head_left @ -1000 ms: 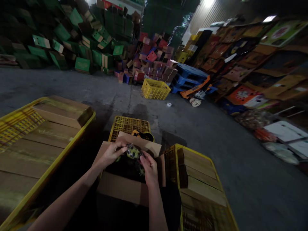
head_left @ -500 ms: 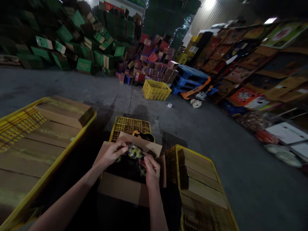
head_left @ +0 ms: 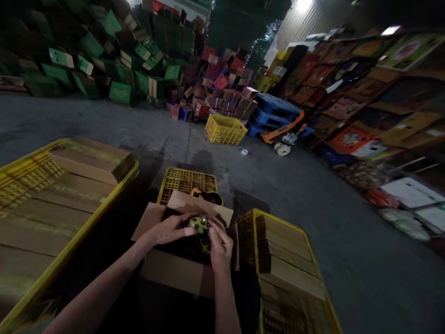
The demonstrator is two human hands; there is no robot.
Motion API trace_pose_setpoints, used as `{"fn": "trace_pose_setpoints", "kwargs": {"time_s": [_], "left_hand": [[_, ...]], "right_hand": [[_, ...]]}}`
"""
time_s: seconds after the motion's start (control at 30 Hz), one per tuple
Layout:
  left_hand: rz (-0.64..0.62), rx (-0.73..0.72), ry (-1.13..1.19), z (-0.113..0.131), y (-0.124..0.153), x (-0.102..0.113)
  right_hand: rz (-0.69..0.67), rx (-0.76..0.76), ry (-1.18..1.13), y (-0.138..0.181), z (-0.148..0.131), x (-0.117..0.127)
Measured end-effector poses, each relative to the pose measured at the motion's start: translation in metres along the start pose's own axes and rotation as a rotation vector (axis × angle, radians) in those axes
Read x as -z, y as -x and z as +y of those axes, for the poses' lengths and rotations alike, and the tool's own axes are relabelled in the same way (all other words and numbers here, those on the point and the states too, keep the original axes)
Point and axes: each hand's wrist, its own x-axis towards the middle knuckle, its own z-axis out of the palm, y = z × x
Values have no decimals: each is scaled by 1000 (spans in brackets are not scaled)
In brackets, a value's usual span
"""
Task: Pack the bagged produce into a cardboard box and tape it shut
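Both hands hold a small yellow-green item with dark spots in shiny clear plastic wrap [head_left: 199, 225], just above an open cardboard box [head_left: 181, 270]. My left hand [head_left: 172, 228] has its thumb and fingers closed on the left end. My right hand [head_left: 219, 239] pinches the right end. A similar wrapped piece [head_left: 205, 246] shows lower down, beside my right fingers. What the item is inside the wrap, I cannot make out. The box's flaps stand spread, and its inside is mostly dark.
Yellow crates with flat cardboard boxes stand at left [head_left: 130, 174] and right [head_left: 314, 253]. Behind the open box is a yellow crate [head_left: 174, 181] with a tape roll [head_left: 217, 198]. Farther off are another yellow crate [head_left: 225, 130], blue pallets [head_left: 274, 111], an orange pallet jack [head_left: 285, 132] and heaped cartons [head_left: 121, 92].
The wrapped item has been drawn together, and my hands sit closer to each other. My left hand has moved right and its fingers now lie along the item.
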Motion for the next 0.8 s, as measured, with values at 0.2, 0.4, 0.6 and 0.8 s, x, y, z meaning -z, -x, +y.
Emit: {"fn": "trace_pose_setpoints", "kwargs": {"time_s": [0.2,0.4,0.6,0.8], "left_hand": [[94,-37,-94,-13,2,-3],[170,-140,-186,-16,6,-2],[205,-150,-198,-13,3,0],[238,-129,-33,-12,3,-2]], "right_hand": [[-37,-58,-201,1,-5,-3],[3,-162,-223,-1,-3,-7],[4,-217,-140,-1,0,-8],[44,-173,-125,2,1,-5]]}}
